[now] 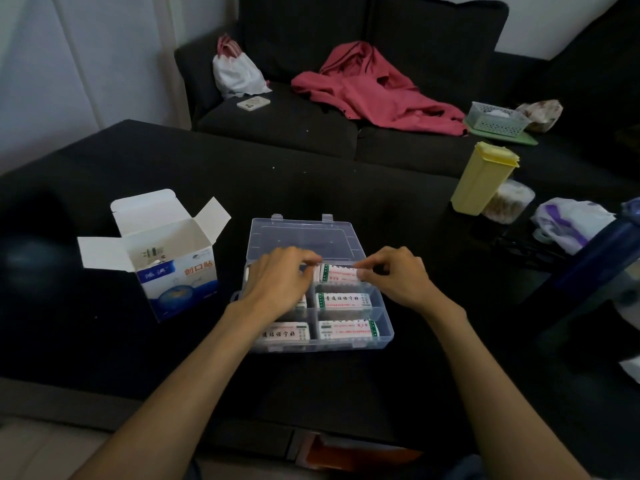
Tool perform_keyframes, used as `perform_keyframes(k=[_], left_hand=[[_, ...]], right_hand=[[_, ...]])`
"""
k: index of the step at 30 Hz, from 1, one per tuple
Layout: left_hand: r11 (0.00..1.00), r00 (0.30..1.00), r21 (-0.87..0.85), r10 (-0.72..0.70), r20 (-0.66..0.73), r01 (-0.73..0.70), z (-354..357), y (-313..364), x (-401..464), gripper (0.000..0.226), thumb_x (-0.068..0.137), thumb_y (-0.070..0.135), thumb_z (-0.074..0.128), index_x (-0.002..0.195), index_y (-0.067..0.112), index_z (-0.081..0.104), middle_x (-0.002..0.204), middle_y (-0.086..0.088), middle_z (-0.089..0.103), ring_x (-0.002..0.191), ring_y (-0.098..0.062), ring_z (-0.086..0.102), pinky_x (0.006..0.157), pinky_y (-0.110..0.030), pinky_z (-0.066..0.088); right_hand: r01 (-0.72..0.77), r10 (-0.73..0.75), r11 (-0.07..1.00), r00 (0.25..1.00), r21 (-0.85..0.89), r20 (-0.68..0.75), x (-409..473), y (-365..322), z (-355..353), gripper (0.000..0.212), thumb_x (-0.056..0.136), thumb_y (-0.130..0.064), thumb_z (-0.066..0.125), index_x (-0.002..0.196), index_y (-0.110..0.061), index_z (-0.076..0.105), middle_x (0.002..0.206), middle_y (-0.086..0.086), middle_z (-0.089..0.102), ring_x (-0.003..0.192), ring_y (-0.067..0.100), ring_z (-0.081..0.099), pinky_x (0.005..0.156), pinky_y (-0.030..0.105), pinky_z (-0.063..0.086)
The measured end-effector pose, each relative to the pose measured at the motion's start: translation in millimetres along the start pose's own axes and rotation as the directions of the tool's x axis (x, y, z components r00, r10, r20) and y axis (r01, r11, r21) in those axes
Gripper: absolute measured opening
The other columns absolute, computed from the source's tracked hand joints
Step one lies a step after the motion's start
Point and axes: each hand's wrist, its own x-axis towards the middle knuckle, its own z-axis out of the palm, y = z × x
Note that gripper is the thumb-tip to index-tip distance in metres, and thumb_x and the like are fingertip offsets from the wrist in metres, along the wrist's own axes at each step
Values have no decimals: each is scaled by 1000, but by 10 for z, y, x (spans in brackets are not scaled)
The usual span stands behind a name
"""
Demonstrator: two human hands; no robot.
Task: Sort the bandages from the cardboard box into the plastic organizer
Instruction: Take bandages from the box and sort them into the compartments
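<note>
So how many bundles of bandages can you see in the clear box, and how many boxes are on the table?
Bandage bundles in the plastic organizer: 5 showing, at, and one mostly hidden under the left hand at.
Plastic organizer: 1
Cardboard box: 1
Total: 7
The right hand and left hand hold the far bundle.

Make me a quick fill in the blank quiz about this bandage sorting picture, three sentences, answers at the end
1. Both hands hold a stack of bandages over the far-right compartment of the clear plastic ____.
2. The cardboard box stands to the organizer's ____ with its flaps open.
3. The left hand and right hand grip opposite ____ of the stack.

Answers: organizer; left; ends
</note>
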Motion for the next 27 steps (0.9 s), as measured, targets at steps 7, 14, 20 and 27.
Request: perform_keyframes(k=[7, 14, 20, 27], left_hand=[[999, 999, 42, 32, 27, -33, -19, 16, -8, 31, 98, 20, 46, 123, 32, 59, 122, 7, 63, 85, -6, 62, 71, -21, 46], [997, 998, 50, 57, 24, -58, 23, 8, -4, 23, 94, 35, 53, 114, 30, 64, 112, 7, 66, 59, -2, 48, 61, -20, 39], [1000, 999, -6, 28, -20, -28, 103, -9, 50, 21, 90, 26, 62, 110, 31, 66, 112, 9, 67, 86, -6, 63, 73, -25, 52], [1000, 999, 7, 6, -35, -6, 136, -20, 88, 21, 89, 24, 62, 109, 31, 66, 114, 9, 66, 98, -10, 63, 78, -27, 51]], right_hand=[[1, -7, 996, 998, -86, -68, 56, -128, 113, 20, 87, -45, 60, 100, -33, 70, 96, -9, 61, 104, 14, 49, 89, 34, 27], [-156, 148, 988, 963, -14, -226, 100, -152, -166, 5, 83, -38, 67, 83, -33, 66, 94, -8, 66, 103, 17, 57, 94, 45, 45], [-307, 290, 920, 952, -243, -101, 42, -259, -180, 19, 84, -37, 65, 97, -24, 68, 114, 1, 56, 119, 24, 41, 97, 40, 35], [-272, 300, 876, 954, -399, 10, -7, -454, -64, 28, 90, -21, 54, 117, -15, 57, 148, 8, 33, 142, 30, 11, 113, 47, 14]])
